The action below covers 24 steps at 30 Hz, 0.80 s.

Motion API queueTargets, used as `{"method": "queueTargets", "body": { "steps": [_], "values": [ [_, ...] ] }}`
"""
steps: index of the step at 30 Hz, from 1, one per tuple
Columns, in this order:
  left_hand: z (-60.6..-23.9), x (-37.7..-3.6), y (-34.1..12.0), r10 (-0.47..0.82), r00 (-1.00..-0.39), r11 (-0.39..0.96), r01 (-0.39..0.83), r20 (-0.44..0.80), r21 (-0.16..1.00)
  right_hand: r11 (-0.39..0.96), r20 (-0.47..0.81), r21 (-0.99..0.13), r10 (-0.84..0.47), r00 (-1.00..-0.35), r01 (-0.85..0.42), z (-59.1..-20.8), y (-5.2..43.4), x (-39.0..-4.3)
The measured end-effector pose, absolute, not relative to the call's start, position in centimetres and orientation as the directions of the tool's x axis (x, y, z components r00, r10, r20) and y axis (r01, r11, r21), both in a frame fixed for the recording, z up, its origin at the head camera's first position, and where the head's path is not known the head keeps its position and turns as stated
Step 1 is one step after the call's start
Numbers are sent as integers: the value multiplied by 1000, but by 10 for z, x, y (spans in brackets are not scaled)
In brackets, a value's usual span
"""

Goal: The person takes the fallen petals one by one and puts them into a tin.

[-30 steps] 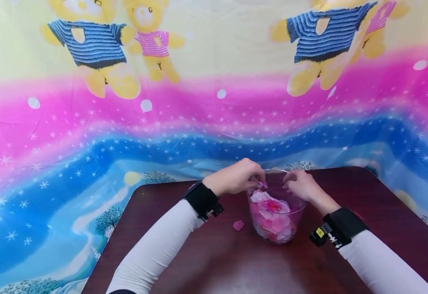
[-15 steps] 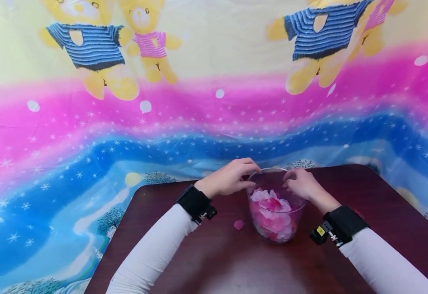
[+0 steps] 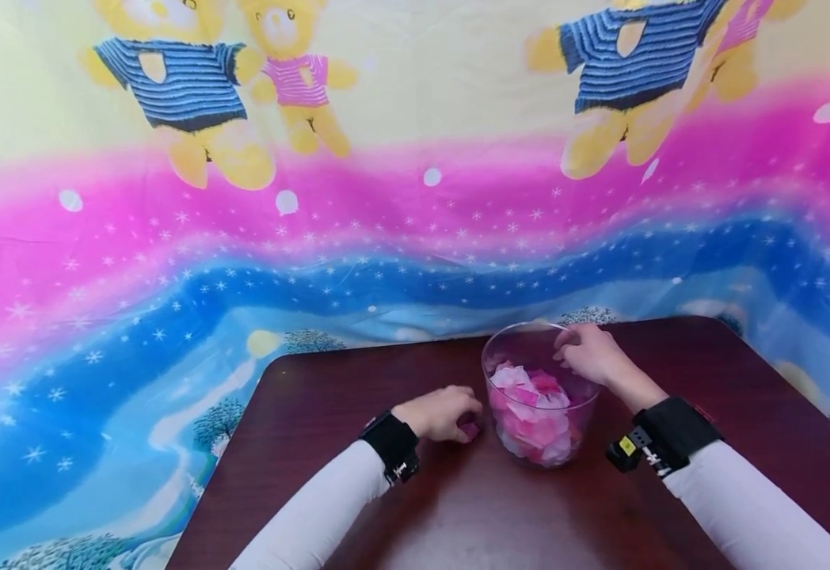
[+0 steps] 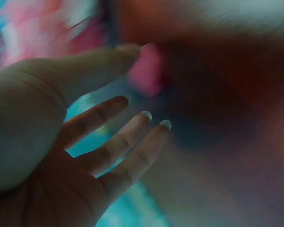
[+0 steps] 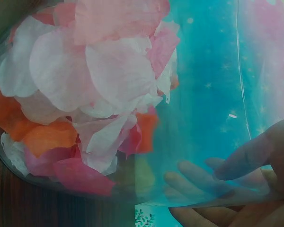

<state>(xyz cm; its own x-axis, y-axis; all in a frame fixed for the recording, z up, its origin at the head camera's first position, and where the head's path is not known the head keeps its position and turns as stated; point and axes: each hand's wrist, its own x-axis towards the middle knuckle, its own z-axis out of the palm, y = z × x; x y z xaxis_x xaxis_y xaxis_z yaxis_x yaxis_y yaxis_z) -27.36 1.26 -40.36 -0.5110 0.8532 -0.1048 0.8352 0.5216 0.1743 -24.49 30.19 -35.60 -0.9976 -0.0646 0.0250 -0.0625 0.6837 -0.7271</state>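
Head view: clear jar [image 3: 539, 396] lower centre roughly half-filled with petals; right hand [image 3: 589, 356] gripped its rim, left hand [image 3: 443, 413], fingers loose, touched one stray petal [image 3: 469, 431] left on table [image 3: 329, 388].

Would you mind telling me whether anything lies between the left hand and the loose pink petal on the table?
Nothing visible does. The left hand is already at the loose petal on the table, just left of the clear bowl; the wrist view shows its fingertips beside the petal. The right hand grips the bowl's rim.
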Motion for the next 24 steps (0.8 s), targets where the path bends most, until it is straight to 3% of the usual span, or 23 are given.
{"method": "queueTargets", "body": {
  "steps": [4, 8, 12, 17, 20, 24],
  "values": [
    [-426, -268, 2, 851, -519, 524, 827, -82, 205, 684, 21, -727, -66, -998, -60, -358, 298, -243],
    [-420, -270, -16, 848, -529, 504, 802, -9, 320, 689, 22, -722, -58, -998, -56, -358, 295, -243],
    [-377, -268, -20, 822, -530, 414, 807, 207, 422, 695, 17, -717, -58, -998, -52, -356, 288, -243],
    [-315, -261, 11, 772, -427, 249, 884, 471, 395, 699, 33, -712, -53, -998, -61, -354, 277, -248],
    [-304, -263, 31, 798, -401, 245, 898, 450, 366, 696, 42, -715, -48, -998, -63, -354, 269, -253],
    [-310, -270, 43, 852, -410, 298, 891, 324, 343, 699, 33, -714, -38, -999, -50, -355, 260, -255]
  ]
}}
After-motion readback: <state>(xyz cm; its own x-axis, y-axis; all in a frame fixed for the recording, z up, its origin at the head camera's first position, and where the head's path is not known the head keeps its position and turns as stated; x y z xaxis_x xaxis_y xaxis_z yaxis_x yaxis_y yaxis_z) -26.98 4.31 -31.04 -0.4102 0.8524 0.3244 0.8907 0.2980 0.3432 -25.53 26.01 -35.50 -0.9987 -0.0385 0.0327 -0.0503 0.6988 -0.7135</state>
